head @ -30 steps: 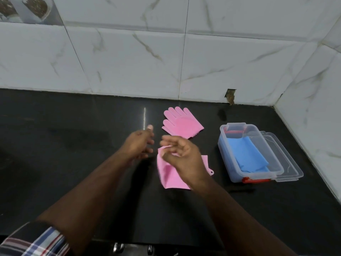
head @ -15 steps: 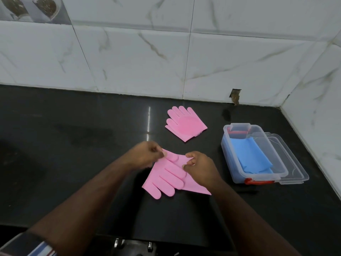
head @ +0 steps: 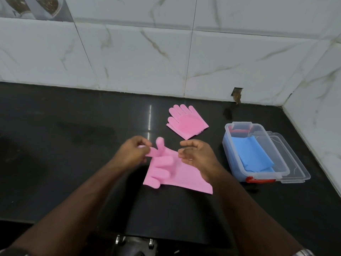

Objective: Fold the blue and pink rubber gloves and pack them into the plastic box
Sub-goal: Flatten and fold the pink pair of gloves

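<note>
So at this point I had both hands over the near middle of the black surface (head: 55, 145), working on one pink glove (head: 177, 174). My left hand (head: 132, 156) was pinched shut on one of that glove's fingers, lifting it up off the rest, with another finger of the glove sticking upright just beside my knuckles. My right hand (head: 198, 159) was loosely curled with the fingertips at the glove's right edge; honestly I couldn't tell whether it was actually gripping the rubber or just touching it. The cuff end of that glove lay flat, pointing toward the near right.

The second pink glove (head: 187, 122) sat by itself farther back, flat, fingers pointing at the tiled wall (head: 147, 56), well apart from my hands.

Over on the right was the plastic box (head: 256, 174), open, with blue gloves (head: 252, 156) already lying folded inside it. Its clear lid (head: 295, 170) was lying just beside it on the right, touching the box's side. The red latch (head: 258, 180) showed on the box's near end.
</note>
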A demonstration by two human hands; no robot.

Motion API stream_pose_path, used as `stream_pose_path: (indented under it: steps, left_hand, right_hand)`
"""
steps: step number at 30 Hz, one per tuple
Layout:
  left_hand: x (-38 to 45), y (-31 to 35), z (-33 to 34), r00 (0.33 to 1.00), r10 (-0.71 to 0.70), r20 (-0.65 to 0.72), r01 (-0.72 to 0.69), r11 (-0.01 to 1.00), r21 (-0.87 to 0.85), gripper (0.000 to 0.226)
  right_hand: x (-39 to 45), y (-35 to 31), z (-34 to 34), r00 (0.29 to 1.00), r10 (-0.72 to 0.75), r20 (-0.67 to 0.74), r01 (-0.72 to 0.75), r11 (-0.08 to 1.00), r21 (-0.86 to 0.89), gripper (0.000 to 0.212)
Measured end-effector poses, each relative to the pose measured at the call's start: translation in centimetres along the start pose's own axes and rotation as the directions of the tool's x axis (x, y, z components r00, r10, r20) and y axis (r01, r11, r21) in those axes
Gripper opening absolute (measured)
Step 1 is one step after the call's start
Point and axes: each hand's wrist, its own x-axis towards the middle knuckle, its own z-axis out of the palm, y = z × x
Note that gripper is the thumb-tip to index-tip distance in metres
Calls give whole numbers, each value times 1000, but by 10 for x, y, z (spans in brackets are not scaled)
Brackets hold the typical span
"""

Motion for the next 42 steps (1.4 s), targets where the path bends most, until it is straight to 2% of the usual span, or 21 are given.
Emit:
stream_pose_path:
  steps: [4, 7, 9, 11, 13, 15, 16, 18, 21, 24, 28, 31, 35, 42]
  left_hand:
    - [17, -18, -40, 964, -31, -265, 54, 995, 81, 14]
    - [14, -18, -40, 938, 108, -330, -20, 966, 258, 21]
    - [6, -12, -34, 941, 225, -253, -135, 935, 328, 20]
    - [-2, -12, -26, 960, 276, -44, -241, 898, 367, 19]
    - [-9, -22, -20, 946, 218, 241, -316, 787, 529, 35]
    - [-15, -35, -18, 914, 92, 396, -358, 641, 679, 52]
    - [-16, -40, -18, 906, 70, 417, -367, 622, 692, 53]
    - [-16, -46, -17, 895, 130, 428, -400, 658, 638, 42]
    - [-16, -41, -9, 875, 239, 422, -469, 636, 613, 28]
    - [-17, -38, 1, 858, 320, 403, -512, 612, 604, 25]
    - [-22, -35, 11, 818, 357, 452, -573, 589, 571, 27]
    - [-26, -31, 17, 820, 305, 485, -554, 635, 538, 26]
    - [-23, -21, 22, 874, 302, 380, -468, 732, 495, 17]
    - [6, 0, 46, 914, 297, 277, -401, 762, 509, 16]
  right_hand:
    - [2, 7, -9, 995, -54, -86, 32, 973, -230, 26]
    - [1, 15, -6, 991, -123, -57, 95, 929, -358, 22]
    - [0, 25, -2, 989, -146, 14, 135, 869, -477, 21]
    - [-3, 32, 1, 990, -113, 88, 143, 783, -605, 21]
    - [-9, 36, -1, 982, -42, 182, 160, 693, -703, 25]
    - [-15, 38, -5, 964, 24, 264, 196, 605, -772, 32]
    - [-16, 39, -8, 957, 39, 289, 219, 558, -801, 33]
    - [-17, 40, -12, 950, 43, 308, 248, 493, -834, 32]
    - [-15, 34, -16, 961, 59, 271, 219, 436, -873, 39]
    - [-13, 28, -25, 971, 81, 225, 178, 381, -907, 36]
    - [-13, 25, -40, 964, 181, 194, 117, 368, -922, 30]
    - [-15, 23, -46, 940, 271, 206, 87, 395, -914, 30]
    - [-13, 20, -47, 987, 102, 126, 48, 559, -827, 25]
    - [8, 17, -32, 995, -85, -47, 26, 706, -708, 10]
